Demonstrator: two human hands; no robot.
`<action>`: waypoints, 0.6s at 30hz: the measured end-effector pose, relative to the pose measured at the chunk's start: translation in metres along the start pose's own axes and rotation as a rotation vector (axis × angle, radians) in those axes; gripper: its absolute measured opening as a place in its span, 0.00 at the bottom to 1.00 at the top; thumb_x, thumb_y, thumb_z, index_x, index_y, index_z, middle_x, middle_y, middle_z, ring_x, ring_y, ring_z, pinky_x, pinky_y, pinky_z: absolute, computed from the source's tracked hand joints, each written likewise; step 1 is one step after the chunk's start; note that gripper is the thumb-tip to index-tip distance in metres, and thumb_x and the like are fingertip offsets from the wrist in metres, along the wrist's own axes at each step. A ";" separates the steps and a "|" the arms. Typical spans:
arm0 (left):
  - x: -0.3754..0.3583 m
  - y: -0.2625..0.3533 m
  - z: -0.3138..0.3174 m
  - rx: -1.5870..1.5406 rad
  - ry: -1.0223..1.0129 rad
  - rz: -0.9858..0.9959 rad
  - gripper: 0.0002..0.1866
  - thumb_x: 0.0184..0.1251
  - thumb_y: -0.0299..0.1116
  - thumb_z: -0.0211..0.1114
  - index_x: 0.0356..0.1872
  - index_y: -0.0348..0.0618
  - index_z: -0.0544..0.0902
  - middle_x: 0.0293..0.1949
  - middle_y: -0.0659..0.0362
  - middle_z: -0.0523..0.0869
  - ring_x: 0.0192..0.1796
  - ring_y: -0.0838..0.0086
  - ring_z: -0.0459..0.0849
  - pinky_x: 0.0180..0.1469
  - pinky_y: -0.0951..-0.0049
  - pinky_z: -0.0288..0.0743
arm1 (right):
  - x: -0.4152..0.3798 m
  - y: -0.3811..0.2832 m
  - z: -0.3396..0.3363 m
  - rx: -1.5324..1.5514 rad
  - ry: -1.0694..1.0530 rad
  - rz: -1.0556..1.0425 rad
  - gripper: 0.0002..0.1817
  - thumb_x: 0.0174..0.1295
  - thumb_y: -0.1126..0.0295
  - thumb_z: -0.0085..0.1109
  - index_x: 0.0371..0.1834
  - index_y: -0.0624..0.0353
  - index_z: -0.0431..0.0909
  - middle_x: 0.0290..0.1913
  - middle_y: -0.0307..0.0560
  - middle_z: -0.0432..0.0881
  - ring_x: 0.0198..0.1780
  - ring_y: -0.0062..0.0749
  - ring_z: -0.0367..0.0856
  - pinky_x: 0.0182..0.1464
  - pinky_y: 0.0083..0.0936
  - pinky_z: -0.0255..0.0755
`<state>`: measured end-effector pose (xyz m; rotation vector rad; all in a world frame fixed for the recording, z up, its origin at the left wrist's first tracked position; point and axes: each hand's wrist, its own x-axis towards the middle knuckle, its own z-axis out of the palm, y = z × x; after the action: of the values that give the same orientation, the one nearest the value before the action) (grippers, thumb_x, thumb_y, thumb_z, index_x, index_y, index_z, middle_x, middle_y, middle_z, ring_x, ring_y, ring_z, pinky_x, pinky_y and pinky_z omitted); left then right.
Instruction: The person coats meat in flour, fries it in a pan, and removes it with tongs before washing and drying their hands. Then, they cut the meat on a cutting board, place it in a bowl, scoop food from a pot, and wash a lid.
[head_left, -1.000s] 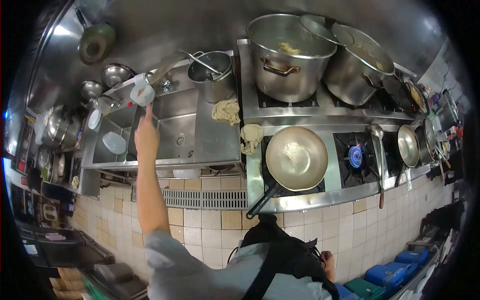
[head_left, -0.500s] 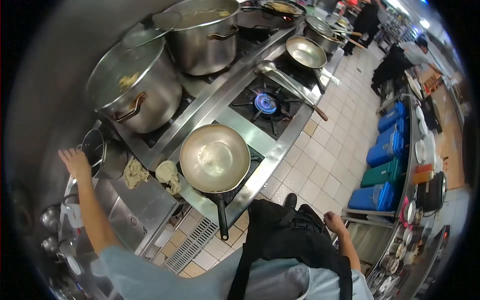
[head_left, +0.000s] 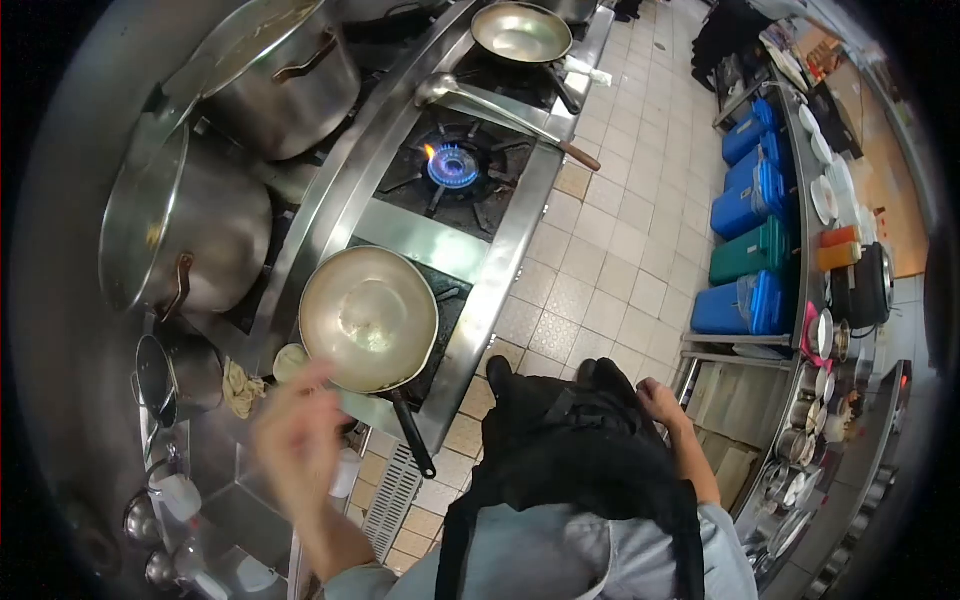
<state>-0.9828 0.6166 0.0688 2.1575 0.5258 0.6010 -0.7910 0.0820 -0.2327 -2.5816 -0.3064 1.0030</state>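
Observation:
My left hand (head_left: 300,430), smeared by motion, is over the area beside a frying pan (head_left: 365,310) with a black handle; its fingers cannot be read. The pan sits on the near burner and holds nothing but a wet sheen. A crumpled cloth (head_left: 242,388) and a second pale cloth (head_left: 290,362) lie near that hand, by the stove's left edge. Low at my right side hangs my right hand (head_left: 657,402), fingers curled in, no object visible in it. My black apron is just left of it.
A lit burner (head_left: 453,166) flames behind the pan. Across the stove lies a long ladle (head_left: 500,108). Large stockpots (head_left: 225,235) stand at the back. Another pan (head_left: 522,32) rests farther along. Blue bins (head_left: 740,303) stand under a counter across the tiled aisle. A sink area is at left.
My left hand has come away from the pot at far left, moving right toward the pan and cloths. The view has shifted along the stove. My right hand stays at my side.

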 end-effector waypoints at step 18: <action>0.067 -0.110 0.509 -1.102 -0.123 -1.101 0.24 0.75 0.40 0.64 0.64 0.35 0.73 0.59 0.48 0.78 0.58 0.59 0.81 0.60 0.60 0.79 | -0.024 0.245 -0.070 0.808 0.173 0.258 0.06 0.73 0.70 0.54 0.43 0.62 0.77 0.30 0.42 0.81 0.25 0.24 0.79 0.24 0.23 0.71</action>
<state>-0.6529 0.4120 -0.2850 0.6641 0.9116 0.0480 -0.7430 -0.1664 -0.2678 -1.9548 0.4127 0.7543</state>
